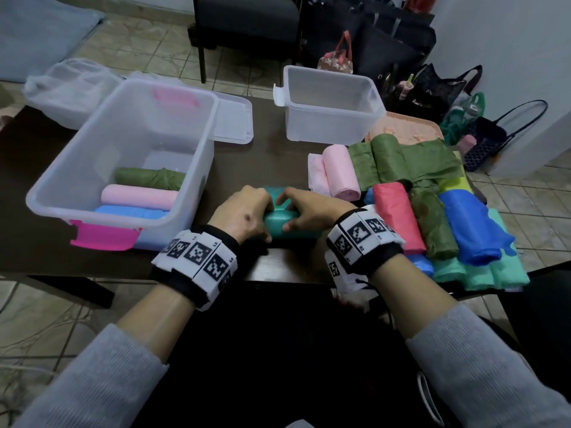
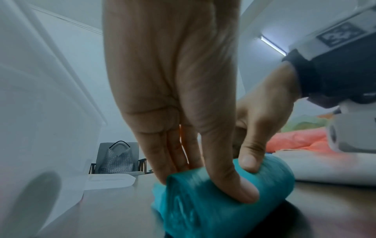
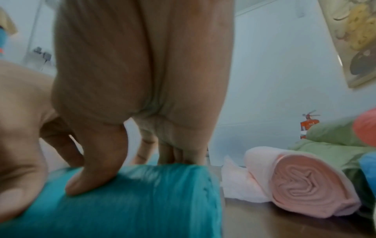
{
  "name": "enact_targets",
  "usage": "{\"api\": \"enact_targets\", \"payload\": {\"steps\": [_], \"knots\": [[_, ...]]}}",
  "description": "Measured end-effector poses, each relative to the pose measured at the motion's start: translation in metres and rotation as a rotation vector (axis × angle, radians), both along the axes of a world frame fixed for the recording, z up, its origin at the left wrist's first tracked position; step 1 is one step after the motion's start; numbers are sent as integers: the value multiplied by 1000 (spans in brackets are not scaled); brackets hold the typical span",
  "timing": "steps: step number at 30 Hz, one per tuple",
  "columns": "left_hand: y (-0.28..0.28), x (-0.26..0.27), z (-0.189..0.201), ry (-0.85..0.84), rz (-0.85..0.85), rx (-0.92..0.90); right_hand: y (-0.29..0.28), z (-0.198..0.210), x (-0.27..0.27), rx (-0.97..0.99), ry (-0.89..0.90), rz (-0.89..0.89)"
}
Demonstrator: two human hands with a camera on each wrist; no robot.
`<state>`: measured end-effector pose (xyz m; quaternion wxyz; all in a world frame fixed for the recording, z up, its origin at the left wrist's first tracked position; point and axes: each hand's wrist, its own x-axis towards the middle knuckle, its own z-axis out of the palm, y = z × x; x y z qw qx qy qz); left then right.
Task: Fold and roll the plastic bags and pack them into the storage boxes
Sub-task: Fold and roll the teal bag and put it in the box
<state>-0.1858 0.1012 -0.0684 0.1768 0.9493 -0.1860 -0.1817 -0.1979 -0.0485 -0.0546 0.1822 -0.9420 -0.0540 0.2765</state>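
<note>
Head view: teal roll [image 1: 279, 222] on tabletop [image 1: 278, 156] beside large box [image 1: 197, 168]; I keep left hand [image 1: 244, 216] and right hand [image 1: 312, 213] curled round it.

Left wrist: thumb pinching roll; hold even tension.

Right wrist: fingers [image 3: 95, 173] pressing top; square roll ends.

Dark table [image 1: 272, 156], storage boxes [image 1: 129, 156], seemingly rolled bags [image 1: 432, 211]

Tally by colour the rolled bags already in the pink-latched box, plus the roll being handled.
In the box:
green roll: 1
pink roll: 1
blue roll: 1
On the table, gripped by left hand and right hand:
teal roll: 1
Total: 4
</note>
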Motion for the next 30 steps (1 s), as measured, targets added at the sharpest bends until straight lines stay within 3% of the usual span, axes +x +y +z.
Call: {"api": "enact_targets", "payload": {"steps": [8,12,18,21,30], "knots": [[-1,15,5,97,-10,-4,19,-12,-20,-283,-275,143],[2,16,2,110,17,-71,14,-5,-11,-253,-239,100],[2,14,4,96,12,-88,-3,-3,22,-242,57,24],[2,13,3,94,8,-87,3,-10,22,-317,9,70],[-2,12,8,70,-21,-45,8,-24,-11,-205,-242,132]]}}
